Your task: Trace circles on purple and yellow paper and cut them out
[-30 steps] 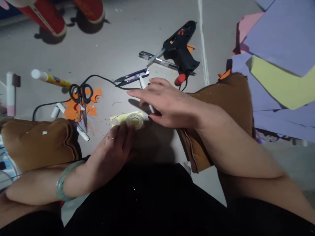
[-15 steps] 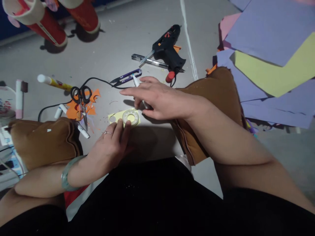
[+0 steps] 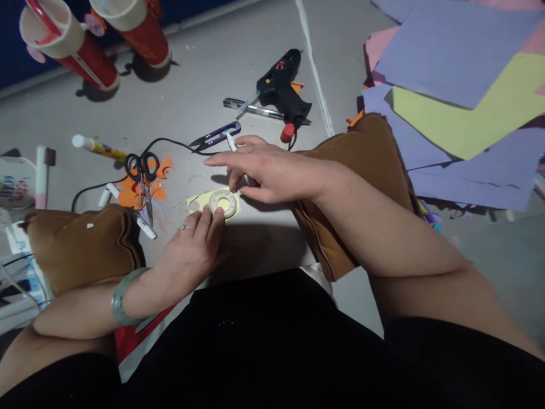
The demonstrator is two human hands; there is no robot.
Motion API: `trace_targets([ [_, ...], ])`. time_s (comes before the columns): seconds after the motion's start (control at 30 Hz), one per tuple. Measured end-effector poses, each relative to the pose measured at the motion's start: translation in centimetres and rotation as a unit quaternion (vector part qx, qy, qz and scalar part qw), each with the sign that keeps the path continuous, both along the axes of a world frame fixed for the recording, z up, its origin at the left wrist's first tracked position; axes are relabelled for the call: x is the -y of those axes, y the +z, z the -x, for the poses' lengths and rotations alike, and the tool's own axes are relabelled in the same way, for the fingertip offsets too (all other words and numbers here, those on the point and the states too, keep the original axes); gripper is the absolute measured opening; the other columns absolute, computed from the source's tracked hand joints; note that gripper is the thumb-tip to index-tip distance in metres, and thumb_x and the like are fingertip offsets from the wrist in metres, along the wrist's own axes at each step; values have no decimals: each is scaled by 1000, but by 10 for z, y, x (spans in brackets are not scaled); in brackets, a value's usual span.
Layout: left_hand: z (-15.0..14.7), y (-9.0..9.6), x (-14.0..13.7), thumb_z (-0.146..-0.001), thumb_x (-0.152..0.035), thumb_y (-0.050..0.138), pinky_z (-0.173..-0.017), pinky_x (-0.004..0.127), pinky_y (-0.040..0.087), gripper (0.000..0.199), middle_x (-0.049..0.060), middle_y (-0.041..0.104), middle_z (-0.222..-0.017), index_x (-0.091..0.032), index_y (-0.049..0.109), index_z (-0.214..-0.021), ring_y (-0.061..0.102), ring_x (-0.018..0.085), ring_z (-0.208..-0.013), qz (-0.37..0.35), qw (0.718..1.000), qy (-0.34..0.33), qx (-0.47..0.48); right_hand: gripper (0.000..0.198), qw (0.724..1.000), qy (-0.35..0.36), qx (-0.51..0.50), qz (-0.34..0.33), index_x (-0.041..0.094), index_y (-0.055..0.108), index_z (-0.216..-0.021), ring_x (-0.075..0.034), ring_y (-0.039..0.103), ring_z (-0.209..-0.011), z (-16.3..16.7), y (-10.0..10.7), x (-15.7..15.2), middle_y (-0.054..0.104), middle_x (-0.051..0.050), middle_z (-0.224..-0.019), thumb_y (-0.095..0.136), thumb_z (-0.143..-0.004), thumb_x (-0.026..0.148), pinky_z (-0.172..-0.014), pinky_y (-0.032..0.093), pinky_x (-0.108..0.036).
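Two bare forearms are angling inward over a grey table (image 3: 191,91), the right one crossing a brown cushion (image 3: 361,142), the left one passing along the near edge of another cushion (image 3: 80,244). The left hand (image 3: 191,241) is bending palm down, its fingertips touching an off-white ring (image 3: 233,204) that is lying on a yellow paper strip (image 3: 205,200); its thumb is hidden, so whether it is pinching anything cannot be told. The right hand (image 3: 272,170) is gripping a slim white pen (image 3: 230,142) between thumb and bent fingers, the index finger pointing leftward above the table. Two red-and-white cups (image 3: 87,59) are standing at the upper left, the nearer one holding a red stick (image 3: 45,17). Black-handled scissors (image 3: 147,170) are lying on orange scraps (image 3: 130,196); purple snips (image 3: 219,136) and a black glue gun (image 3: 283,91) are lying beyond the hands. Coloured sheets (image 3: 460,57) are overlapping at the right, and a dark blue surface is bordering the table's far side.
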State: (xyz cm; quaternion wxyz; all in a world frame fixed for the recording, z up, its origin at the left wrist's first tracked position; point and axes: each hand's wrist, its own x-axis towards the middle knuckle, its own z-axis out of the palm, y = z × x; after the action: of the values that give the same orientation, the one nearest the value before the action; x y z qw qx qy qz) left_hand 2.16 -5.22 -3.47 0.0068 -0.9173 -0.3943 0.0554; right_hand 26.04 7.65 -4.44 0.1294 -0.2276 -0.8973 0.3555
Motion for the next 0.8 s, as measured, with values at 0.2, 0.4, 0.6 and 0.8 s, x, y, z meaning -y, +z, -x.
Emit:
trace_targets([
  [0.2, 1, -2, 1, -93, -39, 69, -88, 50, 63, 73, 30, 62, -137, 0, 44, -149, 64, 41, -115, -1, 1000, 11, 1, 69, 1000, 4, 2, -1, 19, 31, -158, -23, 61, -119, 0, -1, 0, 75, -4, -113, 48, -92, 6, -124, 21, -62],
  [0.4, 1, -3, 1, -94, -37, 68, -91, 53, 62, 72, 30, 62, -136, -1, 43, -151, 64, 40, -116, -1, 1000, 10, 7, 66, 1000, -8, -11, -5, 18, 36, -154, -21, 64, -112, 1, 1, 1, 76, -4, -109, 47, -91, 5, -123, 24, -60],
  [0.6, 1, -2, 2, -95, -36, 67, -92, 55, 61, 73, 31, 60, -138, -2, 41, -153, 64, 41, -117, 15, 1000, 20, 10, 67, 1000, 2, 8, -6, 19, 32, -156, -22, 63, -115, 0, 3, 0, 75, -3, -111, 46, -91, 5, -123, 22, -60],
  [0.8, -1, 0, 1, -94, -35, 68, -87, 49, 63, 70, 29, 63, -135, -2, 43, -150, 65, 38, -112, -14, 1000, 9, -2, 69, 1000, 4, 21, -5, 18, 30, -158, -22, 62, -116, 0, 3, 0, 74, -5, -113, 48, -92, 6, -124, 20, -59],
])
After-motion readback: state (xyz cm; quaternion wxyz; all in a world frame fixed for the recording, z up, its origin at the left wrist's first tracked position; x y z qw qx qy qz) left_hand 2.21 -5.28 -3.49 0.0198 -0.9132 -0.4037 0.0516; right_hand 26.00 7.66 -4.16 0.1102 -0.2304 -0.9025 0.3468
